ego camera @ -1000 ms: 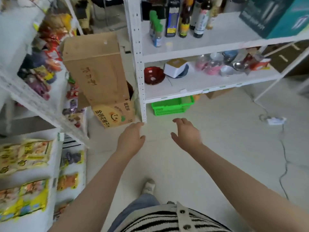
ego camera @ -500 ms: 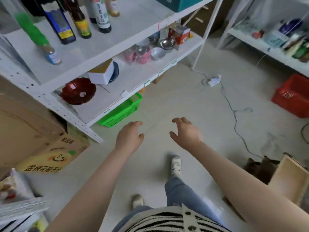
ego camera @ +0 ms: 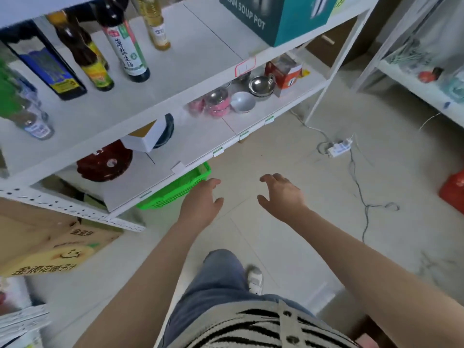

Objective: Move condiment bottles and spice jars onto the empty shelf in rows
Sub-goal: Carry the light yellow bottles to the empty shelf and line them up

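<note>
Over pale floor (ego camera: 288, 151), both hands (ego camera: 200, 204) (ego camera: 282, 194) reach forward, empty, fingers spread.

The scene is brightly and evenly lit with soft, cool daylight-like light, leaving only faint shadows under the white metal shelf boards (ego camera: 200, 79) and pale, washed-out tones on the glossy light-grey floor tiles (ego camera: 288, 159). Motion blur smears the green-capped clear bottles (ego camera: 22, 106) and the brown cardboard box with yellow print (ego camera: 50, 249) at the left edge. Wide-angle distortion bends the shelf lines and stretches both bare forearms toward the bottom corners.
</note>
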`<state>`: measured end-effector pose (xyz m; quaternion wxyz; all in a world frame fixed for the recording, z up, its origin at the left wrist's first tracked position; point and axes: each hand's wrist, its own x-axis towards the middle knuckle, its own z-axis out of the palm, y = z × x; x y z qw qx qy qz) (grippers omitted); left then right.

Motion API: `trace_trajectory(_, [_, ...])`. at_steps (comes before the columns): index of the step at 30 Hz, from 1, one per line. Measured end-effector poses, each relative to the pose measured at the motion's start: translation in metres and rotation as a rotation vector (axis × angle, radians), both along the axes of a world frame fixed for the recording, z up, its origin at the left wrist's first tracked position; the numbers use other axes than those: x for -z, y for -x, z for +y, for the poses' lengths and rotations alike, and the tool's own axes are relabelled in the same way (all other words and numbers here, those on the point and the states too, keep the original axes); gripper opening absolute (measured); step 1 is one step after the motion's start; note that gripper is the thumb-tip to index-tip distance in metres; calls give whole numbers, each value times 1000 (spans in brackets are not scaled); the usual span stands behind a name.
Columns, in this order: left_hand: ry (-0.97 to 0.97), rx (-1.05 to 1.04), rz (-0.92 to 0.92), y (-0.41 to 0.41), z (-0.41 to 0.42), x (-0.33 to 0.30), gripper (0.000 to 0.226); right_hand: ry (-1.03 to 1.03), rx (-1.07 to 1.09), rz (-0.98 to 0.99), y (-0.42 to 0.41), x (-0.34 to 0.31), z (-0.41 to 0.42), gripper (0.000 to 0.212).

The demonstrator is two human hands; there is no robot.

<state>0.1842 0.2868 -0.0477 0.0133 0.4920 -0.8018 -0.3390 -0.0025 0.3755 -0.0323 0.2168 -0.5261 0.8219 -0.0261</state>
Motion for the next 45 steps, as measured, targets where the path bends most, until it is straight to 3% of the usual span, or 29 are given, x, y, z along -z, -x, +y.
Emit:
trace_trajectory(10, [148,-158,247,63,-158,-41,44,201,-117,-65,52,-23,-182,45])
trace_trajectory(17, [286,-278,310,93,-273,-80,51,342,-144,-83,83,-52,-295,43])
trace_trajectory(25, [245,-695,390,124,-370,-75,64,337,-292,-149,103,-49,-418,45])
trace_trajectory(32, [227,-987,500,147,-452,-40,57,328,-465,-165,122,-41,-488,44])
trace_trajectory(35, [235,-1072,520,153,-458,-39,52,293,-513,-167,134,-39,-505,44])
trace_trajectory(40, [272,-1026,429,155,-456,-36,42,272,-550,-214,143,-36,-525,41])
trace_trajectory(45, [249,-986,545,151,-433,-31,41,299,-478,-368,137,-42,-550,37])
